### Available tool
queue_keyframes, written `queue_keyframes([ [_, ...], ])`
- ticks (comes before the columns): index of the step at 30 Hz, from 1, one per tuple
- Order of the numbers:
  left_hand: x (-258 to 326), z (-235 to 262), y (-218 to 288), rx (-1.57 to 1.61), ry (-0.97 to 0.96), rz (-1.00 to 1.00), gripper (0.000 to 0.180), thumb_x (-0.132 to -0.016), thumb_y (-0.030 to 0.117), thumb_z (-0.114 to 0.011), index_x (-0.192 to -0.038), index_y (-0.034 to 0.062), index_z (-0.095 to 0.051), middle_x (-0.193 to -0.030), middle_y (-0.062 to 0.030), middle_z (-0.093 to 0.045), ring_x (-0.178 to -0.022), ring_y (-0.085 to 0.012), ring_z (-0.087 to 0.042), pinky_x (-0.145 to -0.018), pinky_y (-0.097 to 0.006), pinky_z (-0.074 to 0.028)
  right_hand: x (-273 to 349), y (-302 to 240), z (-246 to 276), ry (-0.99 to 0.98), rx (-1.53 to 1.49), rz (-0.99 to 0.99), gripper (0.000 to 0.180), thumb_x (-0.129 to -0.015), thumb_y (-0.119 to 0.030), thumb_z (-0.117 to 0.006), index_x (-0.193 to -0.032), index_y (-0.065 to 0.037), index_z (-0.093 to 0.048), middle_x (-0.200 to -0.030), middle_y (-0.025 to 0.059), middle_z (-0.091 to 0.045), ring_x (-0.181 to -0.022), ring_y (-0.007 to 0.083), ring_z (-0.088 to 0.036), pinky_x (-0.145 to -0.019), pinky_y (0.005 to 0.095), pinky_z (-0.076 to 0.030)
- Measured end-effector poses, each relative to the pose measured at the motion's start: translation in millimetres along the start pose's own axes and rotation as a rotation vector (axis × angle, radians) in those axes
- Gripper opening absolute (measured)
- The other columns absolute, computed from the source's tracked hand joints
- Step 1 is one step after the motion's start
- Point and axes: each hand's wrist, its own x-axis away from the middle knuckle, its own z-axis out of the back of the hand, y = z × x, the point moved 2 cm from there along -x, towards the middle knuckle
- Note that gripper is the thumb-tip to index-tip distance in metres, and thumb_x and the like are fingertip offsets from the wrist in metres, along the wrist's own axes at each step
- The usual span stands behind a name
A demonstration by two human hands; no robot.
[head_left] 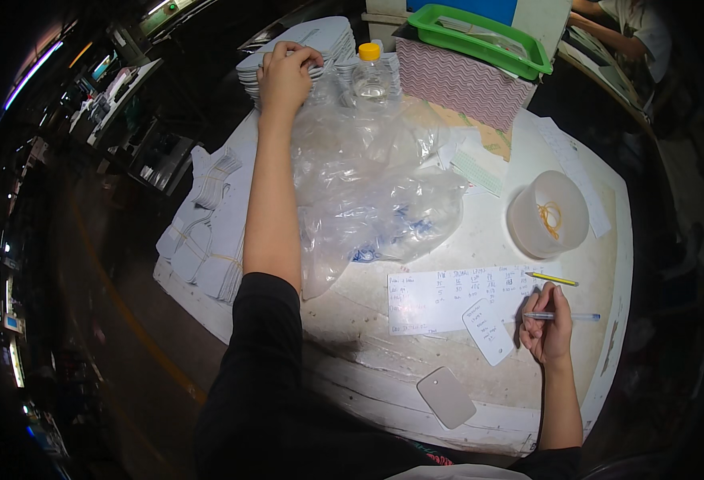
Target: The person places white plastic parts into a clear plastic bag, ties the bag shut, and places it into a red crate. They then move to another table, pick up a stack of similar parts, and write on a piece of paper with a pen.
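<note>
At the far side of the table my left hand [284, 80] rests on a stack of pale grey cut pieces [328, 34]. Its fingers are bent over the stack's near edge, and whatever the fingertips pinch is hidden. My right hand [547, 324] holds a clear pen [582, 317] between thumb and fingers, at the right side of a handwritten paper sheet [424, 300]. Just left of that hand, a small white card with handwriting [488, 336] overlaps the sheet. A yellow pencil [558, 279] lies beyond the hand.
Crumpled clear plastic bags [368, 160] cover the middle, beside a yellow-capped bottle [372, 84]. Rubber bands [550, 220] lie in a plastic tub [521, 220]. Banded bundles [216, 268] sit left, a grey card [446, 398] near. A green tray [480, 44] tops a patterned box [460, 76].
</note>
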Motion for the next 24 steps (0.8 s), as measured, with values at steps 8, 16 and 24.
queue_keyframes([
  [8, -1, 19, 9, -0.095, -0.157, 0.065, 0.018, -0.087, 0.027, -0.078, -0.104, 0.0297, -0.080, -0.114, -0.0005, -0.070, -0.115, -0.0277, -0.063, -0.097, -0.044, -0.052, 0, 0, 0, -0.002, 0.006, 0.000, 0.041, -0.113, -0.038, -0.036, -0.087, -0.008, -0.044, -0.063, 0.0120, -0.052, -0.042, 0.0086, -0.034, -0.033, 0.0263, -0.044],
  [16, -1, 13, 0, -0.028, -0.136, 0.017, 0.021, -0.087, 0.029, -0.081, -0.108, 0.0295, -0.080, -0.114, -0.0008, -0.070, -0.115, -0.0287, -0.062, -0.101, -0.045, -0.049, 0, 0, 2, -0.002, 0.003, 0.000, 0.041, -0.113, -0.038, -0.036, -0.087, -0.008, -0.044, -0.065, 0.0130, -0.053, -0.042, 0.0096, -0.034, -0.033, 0.0271, -0.044],
  [24, 4, 14, -6, 0.051, -0.162, -0.019, 0.027, -0.084, 0.027, -0.082, -0.111, 0.0291, -0.080, -0.118, -0.0031, -0.067, -0.120, -0.0312, -0.057, -0.106, -0.045, -0.044, 0, 1, 3, -0.006, -0.014, -0.007, 0.040, -0.114, -0.038, -0.035, -0.088, -0.008, -0.044, -0.066, 0.0132, -0.053, -0.043, 0.0100, -0.035, -0.033, 0.0274, -0.044],
])
